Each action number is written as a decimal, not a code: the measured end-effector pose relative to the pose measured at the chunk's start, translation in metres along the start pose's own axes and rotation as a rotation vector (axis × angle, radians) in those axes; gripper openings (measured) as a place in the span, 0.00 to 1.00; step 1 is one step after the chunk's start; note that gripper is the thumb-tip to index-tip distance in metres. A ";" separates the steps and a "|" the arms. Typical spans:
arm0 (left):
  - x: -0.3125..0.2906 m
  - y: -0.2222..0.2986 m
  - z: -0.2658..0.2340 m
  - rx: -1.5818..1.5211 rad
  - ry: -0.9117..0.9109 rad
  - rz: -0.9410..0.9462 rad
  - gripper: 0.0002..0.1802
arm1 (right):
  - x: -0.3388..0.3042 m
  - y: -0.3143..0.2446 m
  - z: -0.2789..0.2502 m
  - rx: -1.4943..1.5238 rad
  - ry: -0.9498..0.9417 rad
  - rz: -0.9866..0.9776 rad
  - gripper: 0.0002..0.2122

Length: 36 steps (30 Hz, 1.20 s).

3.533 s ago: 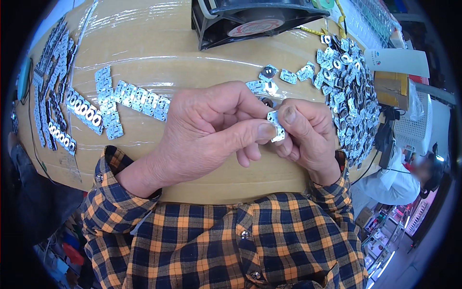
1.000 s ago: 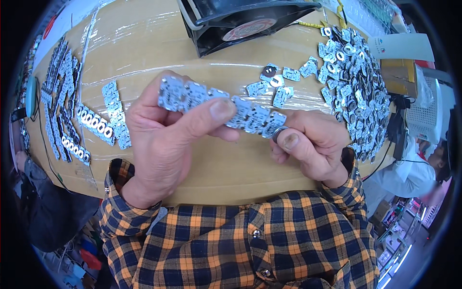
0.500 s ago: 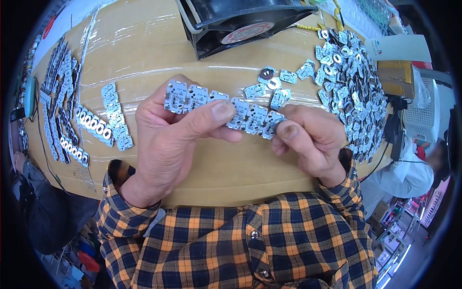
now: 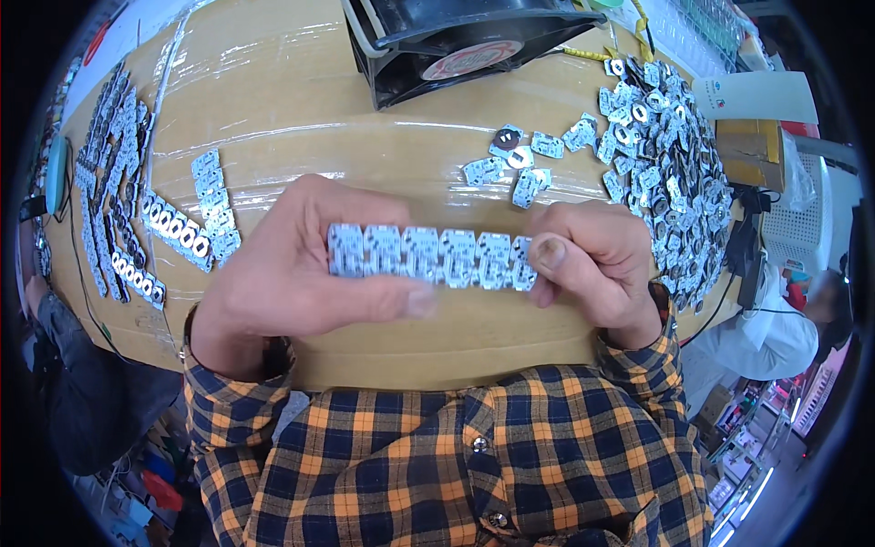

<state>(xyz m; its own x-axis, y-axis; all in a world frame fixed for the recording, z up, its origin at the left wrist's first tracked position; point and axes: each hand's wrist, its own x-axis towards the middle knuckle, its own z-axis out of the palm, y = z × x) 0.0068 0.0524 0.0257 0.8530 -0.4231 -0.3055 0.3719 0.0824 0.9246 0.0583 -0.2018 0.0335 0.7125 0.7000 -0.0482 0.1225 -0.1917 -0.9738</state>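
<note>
Brown taped cardboard [image 4: 301,91] spreads beneath a silvery-blue strip of joined rectangular circuit boards [image 4: 421,257], held up between both hands. At the strip's left end, the left hand [image 4: 287,264] closes around it, thumb along the lower edge; at its right end, the right hand [image 4: 592,264] pinches. Likely step: working the strip's joined boards; next calls for firm, even support. Right of the strip lies a heap of loose silvery boards [image 4: 661,182]

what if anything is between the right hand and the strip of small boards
Nothing visible. The right hand grips the strip of small boards directly, lapping over its right end. The left hand is at the other end, and the loose boards lie apart, beyond the strip.
</note>
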 end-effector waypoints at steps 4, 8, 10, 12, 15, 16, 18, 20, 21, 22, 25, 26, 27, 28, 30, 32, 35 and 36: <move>0.000 -0.012 0.011 0.041 0.070 0.181 0.14 | 0.004 0.008 -0.005 -0.155 -0.182 -0.155 0.12; 0.003 -0.013 0.026 0.056 -0.008 0.043 0.07 | 0.007 0.014 0.001 -0.274 -0.201 -0.232 0.09; 0.007 -0.015 0.029 0.078 0.057 0.040 0.06 | 0.009 0.019 0.004 -0.475 -0.052 -0.378 0.06; 0.008 -0.017 0.028 0.100 0.123 0.037 0.05 | 0.005 0.017 0.007 -0.399 -0.040 -0.317 0.07; 0.006 -0.019 0.027 0.080 0.058 0.180 0.06 | 0.002 0.007 0.006 0.121 -0.105 0.065 0.10; 0.005 -0.018 0.029 -0.018 0.048 0.161 0.06 | 0.002 0.003 0.004 0.562 -0.171 0.392 0.11; 0.006 -0.017 0.030 -0.116 0.035 0.145 0.07 | 0.004 0.005 0.007 0.705 -0.146 0.421 0.13; 0.007 -0.018 0.028 -0.087 0.165 0.139 0.08 | 0.005 0.010 0.009 0.831 -0.115 0.432 0.14; 0.009 -0.020 0.028 -0.089 0.164 0.139 0.08 | 0.005 0.012 0.010 0.830 -0.114 0.434 0.14; 0.009 -0.021 0.027 0.124 0.220 0.269 0.07 | 0.004 0.013 0.013 0.685 -0.034 0.409 0.13; 0.014 -0.021 0.028 0.459 0.295 0.519 0.07 | 0.003 0.014 0.015 0.483 0.079 0.359 0.11; 0.016 -0.021 0.029 0.582 0.316 0.639 0.09 | 0.003 0.013 0.016 0.427 0.112 0.333 0.11; 0.017 -0.022 0.030 0.580 0.316 0.639 0.09 | 0.003 0.012 0.017 0.426 0.113 0.335 0.11; 0.017 -0.026 0.032 0.630 0.352 0.668 0.10 | 0.003 0.012 0.018 0.348 0.116 0.325 0.11; 0.017 -0.030 0.034 0.680 0.390 0.696 0.11 | 0.003 0.010 0.018 0.270 0.116 0.314 0.10; 0.017 -0.032 0.035 0.736 0.427 0.714 0.12 | 0.004 0.009 0.016 0.159 0.066 0.263 0.10; 0.019 -0.034 0.039 0.764 0.476 0.754 0.12 | 0.004 0.008 0.017 0.169 0.071 0.279 0.09; 0.018 -0.034 0.039 0.764 0.476 0.756 0.12 | 0.003 0.008 0.016 0.168 0.071 0.278 0.09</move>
<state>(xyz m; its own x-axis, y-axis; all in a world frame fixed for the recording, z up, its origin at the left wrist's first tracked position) -0.0045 0.0069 -0.0021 0.8739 -0.1054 0.4745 -0.4654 -0.4632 0.7543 0.0505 -0.1897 0.0217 0.7499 0.5856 -0.3077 -0.1951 -0.2486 -0.9487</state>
